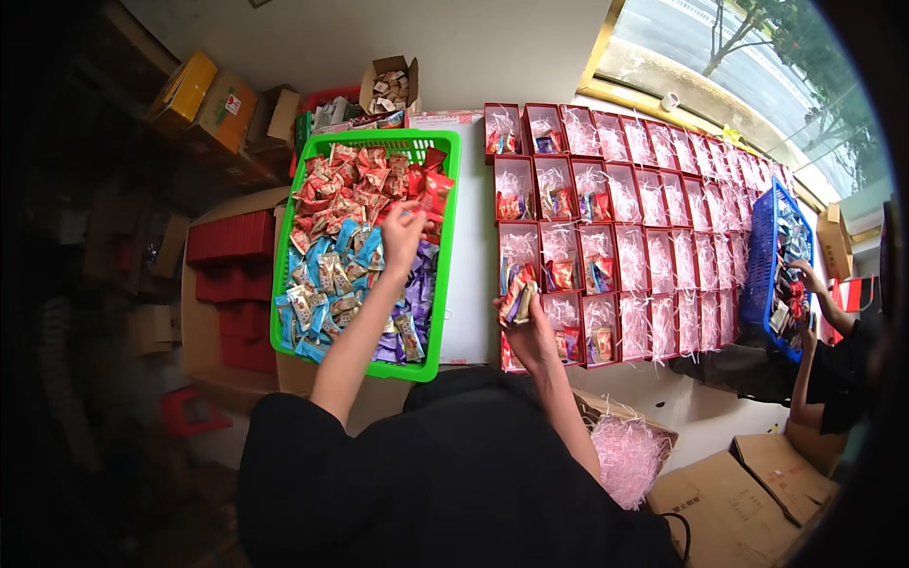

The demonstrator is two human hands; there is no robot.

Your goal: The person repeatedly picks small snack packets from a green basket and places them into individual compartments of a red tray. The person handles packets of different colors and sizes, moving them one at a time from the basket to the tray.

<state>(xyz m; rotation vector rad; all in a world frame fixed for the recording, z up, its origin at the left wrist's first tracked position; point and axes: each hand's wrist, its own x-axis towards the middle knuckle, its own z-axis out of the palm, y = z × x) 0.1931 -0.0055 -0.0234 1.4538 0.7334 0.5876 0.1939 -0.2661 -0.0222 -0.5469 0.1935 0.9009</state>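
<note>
My left hand (403,231) is over the green plastic basket (449,284), its fingers on a bright red wrapped packet (435,193). In the basket lie red patterned packets (334,192), blue and cream wrapped sweets (327,277) and purple ones (420,287). My right hand (529,334) holds several wrapped sweets (520,295) above the near end of the red open boxes (596,259). Pink shredded paper (632,259) shows in these boxes, and those nearest the basket also hold wrapped sweets.
At the far right a co-worker's hands (809,277) reach into a blue basket (761,255) of packets. Left of the green basket stands a carton of red boxes (231,238). A carton of pink shredded paper (628,454) stands below the rows. A small carton (413,82) sits behind the green basket.
</note>
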